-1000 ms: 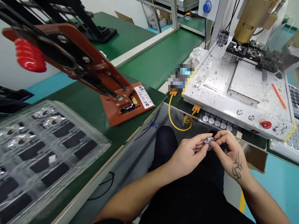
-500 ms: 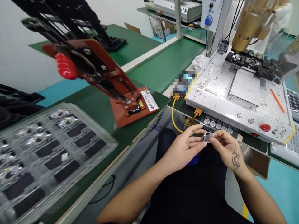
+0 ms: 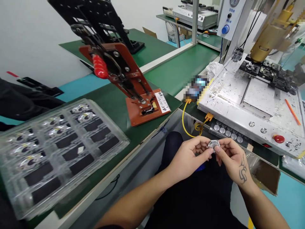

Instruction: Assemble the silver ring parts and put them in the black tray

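Observation:
In front of my lap, a small round silvery metal part (image 3: 214,144) with an odd-shaped rim is pinched between both hands; its exact kind is unclear. My left hand (image 3: 190,155) grips its left side with thumb and fingers closed. From the right, my right hand (image 3: 232,156) presses the thumb on its face, fingers curled behind it. To the left lies a clear plastic tray (image 3: 122,140) with several shiny metal-and-plastic pieces (image 3: 58,130) in some of its dark pockets. Beyond it stands a red-brown toggle press (image 3: 133,116) with a red handle (image 3: 100,67).
A white machine (image 3: 222,106) with a gold cylinder head (image 3: 263,44) and red button (image 3: 278,138) stands at right. An orange stick (image 3: 292,112) lies on it. Under its front edge are several round discs (image 3: 228,133). A yellow cable (image 3: 183,119) loops down beside it.
The view has shifted, so the bench things appear farther right. My left fingers, stretched out before, have curled in around the metal part.

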A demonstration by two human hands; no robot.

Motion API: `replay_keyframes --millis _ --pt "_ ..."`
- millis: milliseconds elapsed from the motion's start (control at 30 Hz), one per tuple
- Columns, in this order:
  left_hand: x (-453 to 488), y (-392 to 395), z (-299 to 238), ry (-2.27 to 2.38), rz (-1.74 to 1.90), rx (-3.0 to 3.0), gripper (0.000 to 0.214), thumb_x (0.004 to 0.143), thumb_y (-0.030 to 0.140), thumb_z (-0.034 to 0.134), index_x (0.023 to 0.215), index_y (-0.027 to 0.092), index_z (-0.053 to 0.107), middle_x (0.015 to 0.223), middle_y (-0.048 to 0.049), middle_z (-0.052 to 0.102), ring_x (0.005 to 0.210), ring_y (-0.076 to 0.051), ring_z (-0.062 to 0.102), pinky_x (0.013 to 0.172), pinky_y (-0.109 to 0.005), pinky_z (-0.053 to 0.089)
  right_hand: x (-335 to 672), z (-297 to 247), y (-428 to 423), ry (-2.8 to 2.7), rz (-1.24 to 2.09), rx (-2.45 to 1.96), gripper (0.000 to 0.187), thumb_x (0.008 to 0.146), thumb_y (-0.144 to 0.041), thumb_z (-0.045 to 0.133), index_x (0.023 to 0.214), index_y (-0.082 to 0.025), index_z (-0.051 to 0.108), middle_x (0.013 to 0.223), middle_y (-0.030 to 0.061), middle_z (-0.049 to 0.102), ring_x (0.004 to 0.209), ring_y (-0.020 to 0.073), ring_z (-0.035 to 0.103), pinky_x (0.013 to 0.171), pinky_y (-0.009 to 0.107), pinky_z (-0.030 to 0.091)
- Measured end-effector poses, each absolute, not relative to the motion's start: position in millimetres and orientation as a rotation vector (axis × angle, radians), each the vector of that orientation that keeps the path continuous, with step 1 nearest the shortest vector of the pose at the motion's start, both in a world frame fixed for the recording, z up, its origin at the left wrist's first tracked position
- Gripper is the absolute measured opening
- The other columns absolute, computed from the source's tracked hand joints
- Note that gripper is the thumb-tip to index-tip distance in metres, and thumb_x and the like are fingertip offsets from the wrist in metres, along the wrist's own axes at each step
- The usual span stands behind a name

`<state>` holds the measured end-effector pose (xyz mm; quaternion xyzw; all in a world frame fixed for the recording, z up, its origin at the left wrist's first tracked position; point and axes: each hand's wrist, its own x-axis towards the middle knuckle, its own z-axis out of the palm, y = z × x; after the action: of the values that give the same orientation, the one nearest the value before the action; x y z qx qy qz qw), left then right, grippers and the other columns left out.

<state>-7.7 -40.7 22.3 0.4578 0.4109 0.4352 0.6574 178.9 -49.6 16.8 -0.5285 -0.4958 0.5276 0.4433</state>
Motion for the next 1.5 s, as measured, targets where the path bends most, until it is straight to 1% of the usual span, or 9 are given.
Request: replay_keyframes --millis 633,700,800,967,1067,1167,1300,1400,1500 --pt "-12 -43 28 0.967 0.985 1.192 0.02 0.1 0.035 0.073 0.104 0.016 0.073 0.087 -0.0057 0.075 0.074 -0.016 0.069 0.072 -0.029 0.058 181 14 -48 -1.225 1.352 -1.271 0.029 0.095 -0.048 0.083 0.096 -0.023 0.07 0.071 -0.0018 0.068 0.055 0.0126 0.061 0.049 0.024 0.052" --pt "-12 -42 28 0.962 0.99 1.17 0.02 0.1 0.036 0.073 0.104 0.016 0.073 0.088 -0.0055 0.075 0.076 -0.017 0.069 0.073 -0.029 0.059 182 14 -46 -1.291 1.301 -1.254 0.025 0.096 -0.043 0.082 0.108 -0.025 0.072 0.079 -0.0009 0.07 0.061 0.0141 0.065 0.052 0.025 0.055" --pt "-13 -40 27 0.988 1.007 1.142 0.019 0.098 0.035 0.073 0.104 0.016 0.072 0.089 -0.0052 0.075 0.077 -0.017 0.069 0.074 -0.029 0.059 188 20 -39 -1.605 1.161 -1.133 0.044 0.097 -0.031 0.081 0.138 -0.032 0.066 0.099 0.0023 0.073 0.073 0.0169 0.07 0.062 0.03 0.062" --pt "-29 -39 35 1.092 1.043 1.316 0.015 0.097 0.03 0.071 0.1 0.016 0.073 0.087 -0.0043 0.075 0.075 -0.016 0.066 0.072 -0.027 0.055 189 31 -16 -2.236 0.716 -0.875 0.048 0.101 -0.018 0.072 0.147 -0.032 0.065 0.12 0.01 0.074 0.086 0.022 0.073 0.078 0.038 0.066" --pt "-47 -39 49 1.173 1.05 1.455 0.016 0.098 0.032 0.072 0.1 0.017 0.076 0.089 -0.0049 0.076 0.079 -0.017 0.067 0.073 -0.028 0.054 172 32 3 -2.349 0.473 -0.709 0.06 0.1 -0.014 0.071 0.155 -0.032 0.055 0.118 0.0114 0.075 0.089 0.0242 0.074 0.079 0.04 0.065" --pt "-73 -37 72 1.285 1.131 1.562 0.015 0.099 0.031 0.072 0.102 0.017 0.077 0.089 -0.0043 0.076 0.077 -0.017 0.067 0.071 -0.027 0.054 148 35 23 -2.348 0.348 -0.58 0.057 0.1 -0.014 0.069 0.154 -0.028 0.054 0.11 0.0111 0.074 0.082 0.0224 0.072 0.074 0.038 0.064" --pt "-122 -7 113 1.507 1.758 1.939 0.015 0.104 0.031 0.066 0.099 0.02 0.074 0.099 -0.0074 0.077 0.092 -0.02 0.069 0.085 -0.034 0.055 121 44 48 -2.246 0.408 -0.594 0.043 0.101 -0.019 0.069 0.142 -0.026 0.06 0.085 0.0008 0.065 0.065 0.0166 0.064 0.067 0.033 0.061" --pt "-161 33 133 1.404 1.879 2.472 0.028 0.106 0.036 0.059 0.084 0.022 0.068 0.087 -0.0061 0.074 0.09 -0.021 0.067 0.091 -0.04 0.053 109 49 64 -2.19 0.507 -0.658 0.033 0.1 -0.026 0.071 0.133 -0.024 0.064 0.079 -0.0018 0.061 0.064 0.0162 0.062 0.066 0.033 0.059" --pt "-182 66 142 1.213 1.501 2.832 0.057 0.109 0.043 0.054 0.057 0.024 0.042 0.054 0.0031 0.045 0.057 -0.016 0.048 0.068 -0.035 0.047 103 50 76 -2.154 0.586 -0.681 0.033 0.102 -0.032 0.071 0.133 -0.023 0.065 0.079 -0.0014 0.062 0.065 0.0163 0.061 0.066 0.033 0.058"
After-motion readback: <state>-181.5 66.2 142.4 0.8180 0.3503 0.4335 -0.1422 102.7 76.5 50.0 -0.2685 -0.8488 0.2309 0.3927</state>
